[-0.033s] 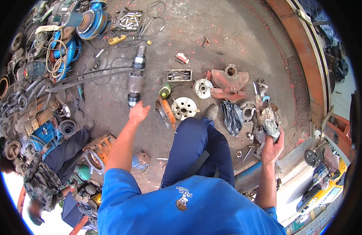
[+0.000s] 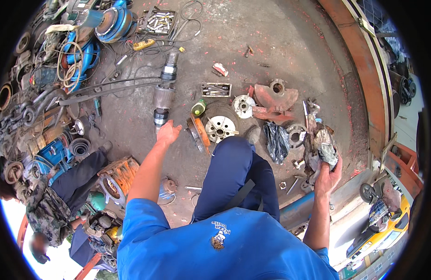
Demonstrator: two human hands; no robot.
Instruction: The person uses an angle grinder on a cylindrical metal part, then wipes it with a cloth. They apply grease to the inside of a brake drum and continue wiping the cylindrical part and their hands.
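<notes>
A dark steel rotor (image 2: 164, 99) with a stepped shaft and shiny bearings lies lengthwise on the floor. At its near end is my left hand (image 2: 168, 133), fingers apart and one pointing right; whether it touches the shaft I cannot tell. My right hand (image 2: 330, 175) is closed round a dirty grey rag (image 2: 327, 151), beside a heap of soiled cloth and metal parts. Between my hands stand an orange-rimmed disc (image 2: 201, 135), a pale round cover with holes (image 2: 221, 128) and a green bottle (image 2: 198, 108). A black plastic bag (image 2: 276, 141) and a metal ring (image 2: 296, 135) lie nearer my right hand.
Beyond lie a tool tray (image 2: 216, 89), a smaller pale disc (image 2: 243, 107) and a reddish metal plate (image 2: 276, 96). Straps cross the rotor. Machine parts and an orange motor housing (image 2: 122, 176) crowd the left, where another person (image 2: 54, 205) sits. A rusty beam (image 2: 355, 60) borders the right.
The view has shifted slightly, so the floor things appear a little right and lower. My left hand stays by the rotor's end; my right keeps hold of the rag.
</notes>
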